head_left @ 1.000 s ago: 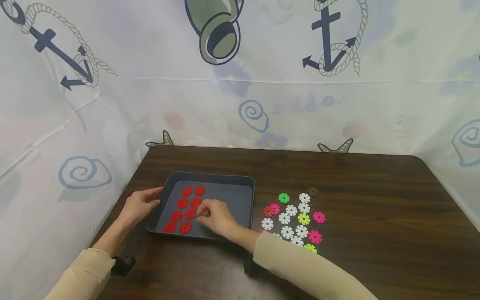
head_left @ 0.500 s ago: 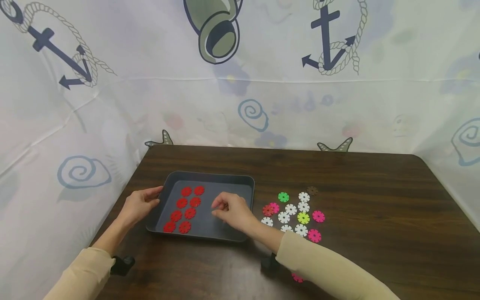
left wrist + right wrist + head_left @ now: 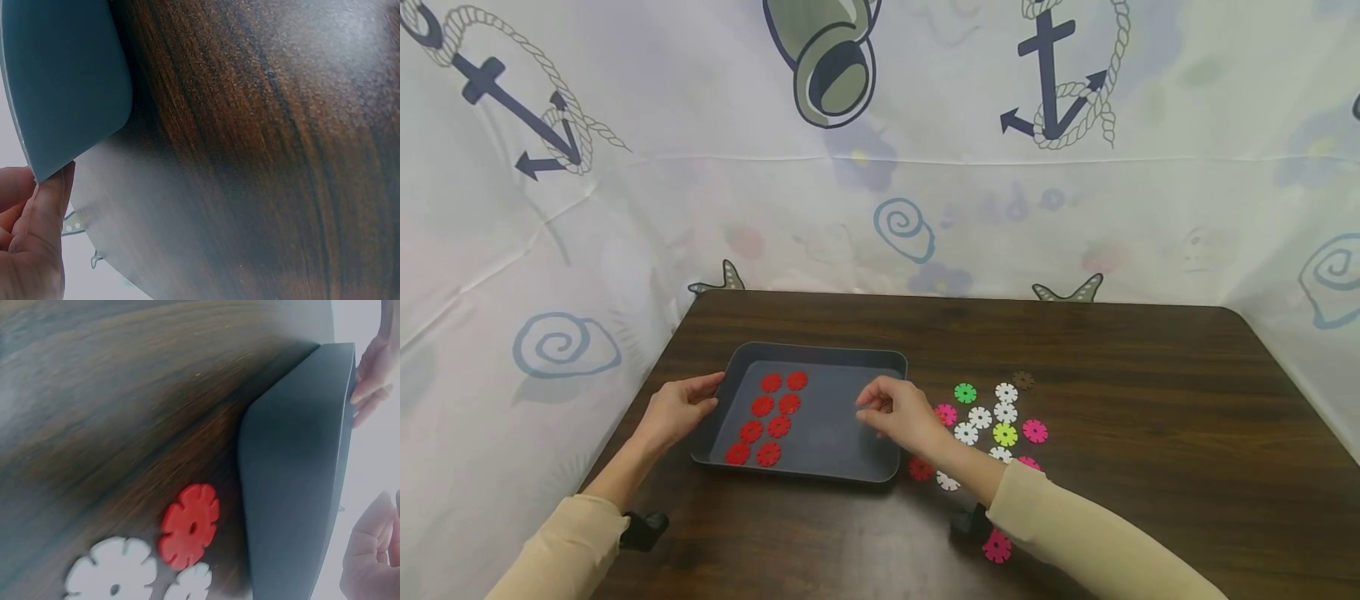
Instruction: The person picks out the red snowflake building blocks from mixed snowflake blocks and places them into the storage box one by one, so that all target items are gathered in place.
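Note:
A dark grey baking tray [image 3: 842, 425] lies on the wooden table with two columns of red notched discs [image 3: 768, 454] in its left half. My left hand [image 3: 677, 412] holds the tray's left rim between thumb and fingers; in the left wrist view the hand [image 3: 37, 231] grips near its corner. Above the tray's right side, my right hand [image 3: 901, 410] hovers with loosely bent fingers and nothing visible in them. Right of the tray are several loose discs: white [image 3: 966, 433], pink [image 3: 1035, 431], and a red disc [image 3: 921, 468] close to its edge. The right forearm hides some.
Among the loose discs are a green disc [image 3: 965, 392], a yellow disc [image 3: 1005, 434] and a brown disc [image 3: 1022, 380]. One pink disc [image 3: 997, 547] lies nearer the front. A printed cloth [image 3: 970, 225] hangs behind the table [image 3: 1150, 417].
My right hand has moved right, away from the red discs, across to the tray's right side. The left hand stays on the rim, and the discs in the tray keep their places.

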`<state>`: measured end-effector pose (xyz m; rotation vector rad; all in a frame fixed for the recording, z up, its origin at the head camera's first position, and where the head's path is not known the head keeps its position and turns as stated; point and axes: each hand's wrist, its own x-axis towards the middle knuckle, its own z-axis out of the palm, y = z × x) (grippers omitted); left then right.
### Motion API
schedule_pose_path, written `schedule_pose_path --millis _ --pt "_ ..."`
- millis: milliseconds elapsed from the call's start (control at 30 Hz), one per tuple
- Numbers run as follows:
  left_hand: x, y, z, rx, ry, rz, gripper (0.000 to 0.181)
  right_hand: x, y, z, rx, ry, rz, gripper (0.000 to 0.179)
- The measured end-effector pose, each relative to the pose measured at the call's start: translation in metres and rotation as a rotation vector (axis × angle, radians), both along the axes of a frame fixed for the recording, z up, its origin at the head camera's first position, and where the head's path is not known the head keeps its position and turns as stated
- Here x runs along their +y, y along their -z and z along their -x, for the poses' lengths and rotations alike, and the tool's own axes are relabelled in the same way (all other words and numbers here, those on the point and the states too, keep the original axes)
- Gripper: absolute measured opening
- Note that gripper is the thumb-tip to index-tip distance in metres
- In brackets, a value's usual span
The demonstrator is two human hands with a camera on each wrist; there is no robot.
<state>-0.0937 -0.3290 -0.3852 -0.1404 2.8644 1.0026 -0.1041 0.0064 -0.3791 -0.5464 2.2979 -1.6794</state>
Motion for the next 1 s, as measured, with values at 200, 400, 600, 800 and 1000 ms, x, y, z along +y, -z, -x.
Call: schedule_pose_path --millis 200,400,600,800,1000 --pt "-0.001 0.000 0.001 -0.006 0.000 -0.007 0.045 0.013 0.003 0.003 -0.014 0.033 0.014 0.012" --pt "0.000 0.000 0.001 -0.013 -0.002 -0.019 0.046 0.028 0.002 0.005 -0.041 0.063 0.004 0.013" --pt "0.000 0.000 0.000 -0.010 -0.001 -0.013 0.046 0.041 0.004 0.007 -0.059 0.092 0.016 0.014" --pt "0.000 0.000 0.000 -0.006 -0.003 -0.021 0.045 0.051 0.007 0.009 -0.061 0.139 0.002 0.013" --pt "0.000 0.000 0.000 -0.003 -0.005 -0.017 0.045 0.060 0.013 0.012 -0.052 0.190 -0.055 0.012"
